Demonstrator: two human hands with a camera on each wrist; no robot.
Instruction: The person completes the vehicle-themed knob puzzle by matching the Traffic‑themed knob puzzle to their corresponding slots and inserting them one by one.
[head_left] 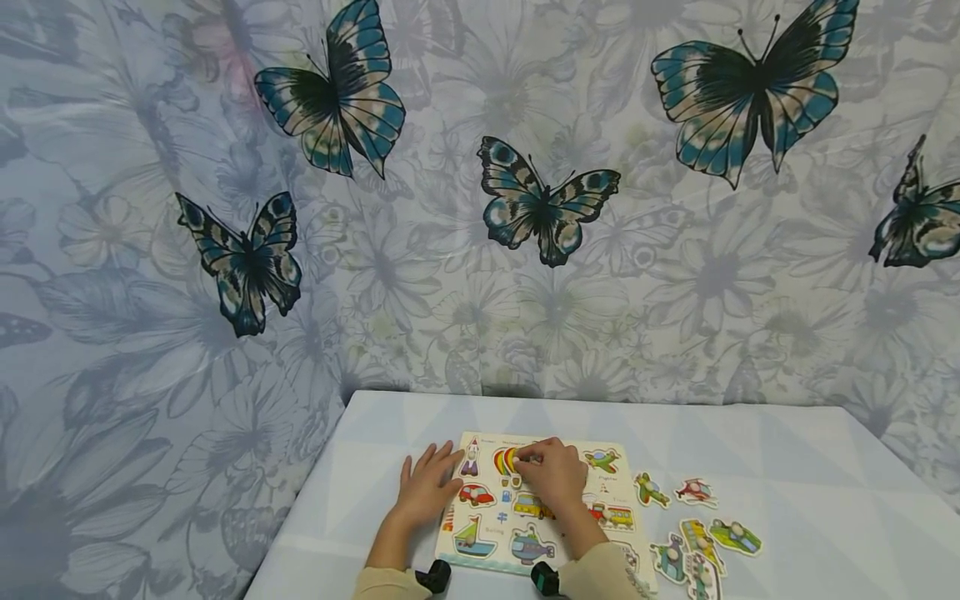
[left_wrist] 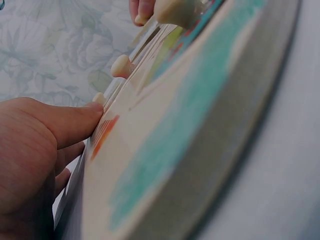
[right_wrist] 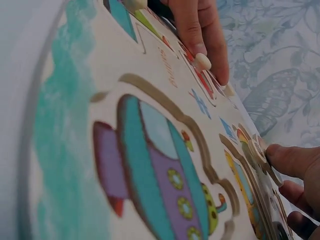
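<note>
Head view: the puzzle board (head_left: 504, 552) lies with the left hand (head_left: 429, 492), fingers spread, at its left edge and the right hand (head_left: 555, 475) pinching, over its upper middle, the hot-air-balloon piece (head_left: 511, 458), likely light and stiff, best pinched centrally.

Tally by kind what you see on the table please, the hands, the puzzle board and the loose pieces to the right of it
Left hand and right hand: 2
Puzzle board: 1
Visible loose pieces: 6
Total: 9
</note>
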